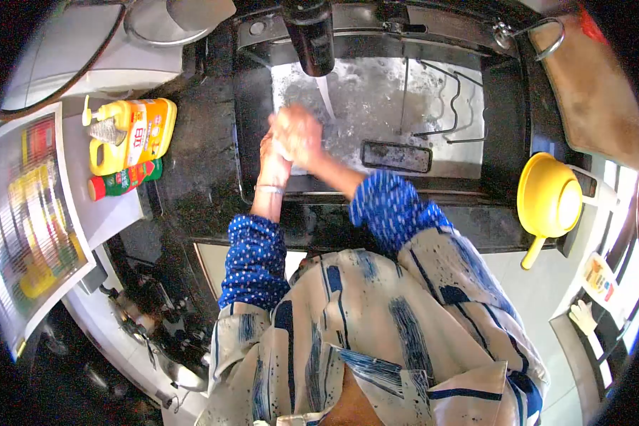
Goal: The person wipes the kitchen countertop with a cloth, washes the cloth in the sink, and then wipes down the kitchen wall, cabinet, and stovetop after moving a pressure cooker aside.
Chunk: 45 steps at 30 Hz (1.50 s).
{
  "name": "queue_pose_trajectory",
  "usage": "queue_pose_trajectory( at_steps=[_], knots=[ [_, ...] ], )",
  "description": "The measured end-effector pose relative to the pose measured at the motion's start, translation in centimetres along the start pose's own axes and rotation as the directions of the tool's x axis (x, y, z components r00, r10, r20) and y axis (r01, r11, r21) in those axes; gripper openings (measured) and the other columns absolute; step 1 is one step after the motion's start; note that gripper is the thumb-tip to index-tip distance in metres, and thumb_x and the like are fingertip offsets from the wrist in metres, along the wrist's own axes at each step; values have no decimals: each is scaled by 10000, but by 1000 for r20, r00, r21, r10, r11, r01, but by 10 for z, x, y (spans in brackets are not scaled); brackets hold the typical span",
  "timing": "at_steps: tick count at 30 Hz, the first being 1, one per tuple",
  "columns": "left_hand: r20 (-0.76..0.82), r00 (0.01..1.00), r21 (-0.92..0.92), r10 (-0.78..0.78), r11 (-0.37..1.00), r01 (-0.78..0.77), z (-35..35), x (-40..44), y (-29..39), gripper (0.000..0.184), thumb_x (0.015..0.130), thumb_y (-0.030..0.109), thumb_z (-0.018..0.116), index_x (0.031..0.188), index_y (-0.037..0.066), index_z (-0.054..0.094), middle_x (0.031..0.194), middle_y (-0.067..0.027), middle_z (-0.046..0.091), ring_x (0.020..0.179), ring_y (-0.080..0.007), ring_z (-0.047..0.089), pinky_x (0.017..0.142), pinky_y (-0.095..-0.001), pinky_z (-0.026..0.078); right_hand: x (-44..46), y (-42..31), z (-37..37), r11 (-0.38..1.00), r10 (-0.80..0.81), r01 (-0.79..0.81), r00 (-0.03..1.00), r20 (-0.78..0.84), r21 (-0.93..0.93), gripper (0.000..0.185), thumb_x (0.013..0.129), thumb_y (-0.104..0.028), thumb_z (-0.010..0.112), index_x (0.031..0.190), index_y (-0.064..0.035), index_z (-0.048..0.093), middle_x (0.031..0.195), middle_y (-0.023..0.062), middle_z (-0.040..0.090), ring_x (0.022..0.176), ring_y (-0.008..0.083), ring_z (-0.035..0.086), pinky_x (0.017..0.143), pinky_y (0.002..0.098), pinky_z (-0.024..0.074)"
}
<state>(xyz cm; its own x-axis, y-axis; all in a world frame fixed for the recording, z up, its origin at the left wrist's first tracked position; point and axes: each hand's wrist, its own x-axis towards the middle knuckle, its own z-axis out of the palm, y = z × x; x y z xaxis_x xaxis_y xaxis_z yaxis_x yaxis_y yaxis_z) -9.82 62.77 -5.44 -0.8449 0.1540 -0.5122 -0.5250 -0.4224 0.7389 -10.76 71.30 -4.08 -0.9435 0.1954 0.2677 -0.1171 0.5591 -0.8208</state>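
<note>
My left hand [275,162], with a light band at the wrist, is pressed against my right hand [302,135] over the left part of the sink [252,135]. Both are blurred by motion, and their fingers overlap. A whitish patch shows between them; whether it is foam or an object I cannot tell. Just beyond the hands, a stream of water [324,97] runs from the black faucet [311,42]. Foamy water [376,92] covers the sink floor. A dark rectangular tray-like piece [396,157] lies to the right of my hands.
Left on the counter stand a yellow pump jug [138,135] and a green bottle with a red cap [124,179]. A dark wire rack [454,99] sits in the sink's right side. A yellow ladle-like scoop [547,195] and a brown board [589,92] are at the right.
</note>
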Motion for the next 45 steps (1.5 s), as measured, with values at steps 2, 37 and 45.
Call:
queue_pose_trajectory(
  at_steps=[2, 37, 45],
  knots=[
    [434, 892, -411, 124, 908, 74, -21, -1, -5, 421, 911, 302, 418, 1214, 11, 452, 1146, -115, 544, 1017, -238, 550, 900, -376, 444, -18, -23, -3, 994, -3, 5, 1000, -17, 111, 260, 807, -328, 528, 672, -107, 524, 686, 126, 546, 685, 284, 568, 605, 386, 451],
    [107, 901, 231, 420, 871, -433, -58, 10, -46, 706, 841, 604, 383, 1205, 1, 440, 1115, -147, 552, 1011, -257, 548, 909, -408, 431, -23, -38, -17, 872, -341, 283, 936, 82, 400, 340, 735, -357, 597, 572, -64, 542, 562, 102, 533, 589, 291, 569, 598, 435, 484],
    [4, 976, -251, -217, 945, 211, 1, 5, 9, 333, 921, 220, 395, 1137, -28, 447, 1075, -166, 573, 965, -299, 565, 890, -477, 434, 25, 166, -13, 904, 125, 44, 924, 361, -424, 163, 778, -261, 610, 911, -184, 664, 898, 30, 661, 776, 215, 627, 676, 312, 505]
  ],
)
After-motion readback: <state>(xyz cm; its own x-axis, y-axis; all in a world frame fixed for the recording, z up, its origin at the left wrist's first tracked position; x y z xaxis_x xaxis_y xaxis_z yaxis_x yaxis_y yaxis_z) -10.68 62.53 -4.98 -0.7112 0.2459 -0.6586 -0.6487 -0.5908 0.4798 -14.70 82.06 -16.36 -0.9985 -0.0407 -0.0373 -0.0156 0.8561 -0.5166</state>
